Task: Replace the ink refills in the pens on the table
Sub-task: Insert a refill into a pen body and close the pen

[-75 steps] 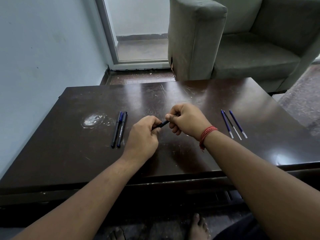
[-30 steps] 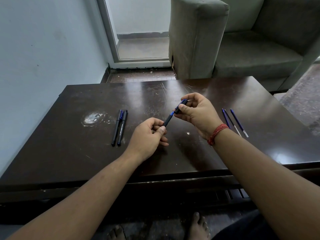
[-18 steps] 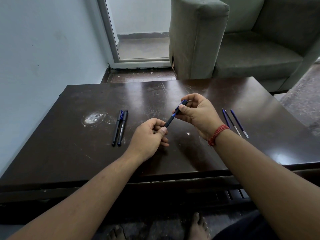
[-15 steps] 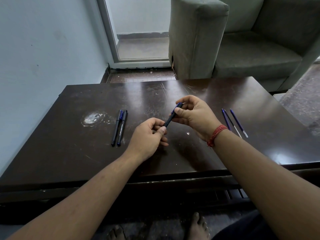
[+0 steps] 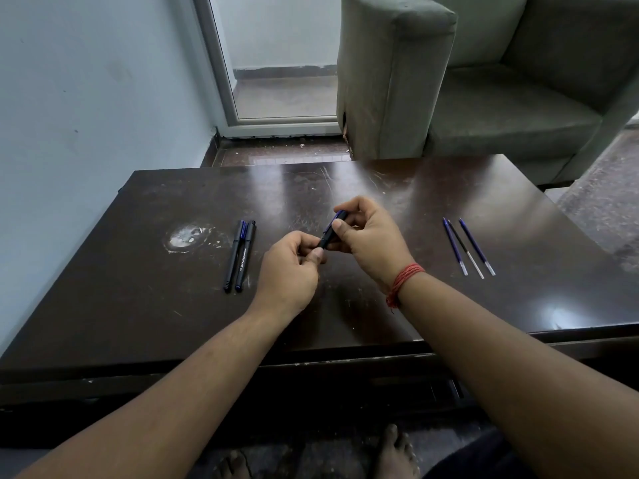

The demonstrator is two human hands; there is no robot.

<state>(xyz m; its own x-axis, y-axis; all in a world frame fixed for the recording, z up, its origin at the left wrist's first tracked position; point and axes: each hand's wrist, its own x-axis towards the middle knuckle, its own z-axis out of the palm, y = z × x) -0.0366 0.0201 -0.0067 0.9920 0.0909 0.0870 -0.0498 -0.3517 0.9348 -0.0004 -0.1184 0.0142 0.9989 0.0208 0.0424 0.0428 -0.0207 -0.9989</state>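
Setting: dark glossy surface (image 5: 345, 312) across the middle of the frame, seen from above; grey armchair (image 5: 484, 81) at upper right.
Pen in hand: black pen with blue end (image 5: 331, 230), raised just above the surface at centre frame, tilted with the blue end up and away.
Left hand (image 5: 288, 271): grip closed on the lower end of the pen, thumb and fingers pinching it, likely to steady the barrel.
Right hand (image 5: 370, 236): grip closed on the upper blue end, thumb pressed along it, probably to twist or pull that part; red thread (image 5: 404, 280) around the wrist.
Why two hands: opposite ends held, suited to taking the pen apart or putting it together; cannot tell which.
Waiting pens: two more pens (image 5: 240, 255), side by side and touching, centre left, near the left hand.
Refills: three thin refills (image 5: 468, 246) laid roughly parallel at centre right, within easy reach of the right hand, well apart from the waiting pens.
Stage: judged early, two pens untouched.
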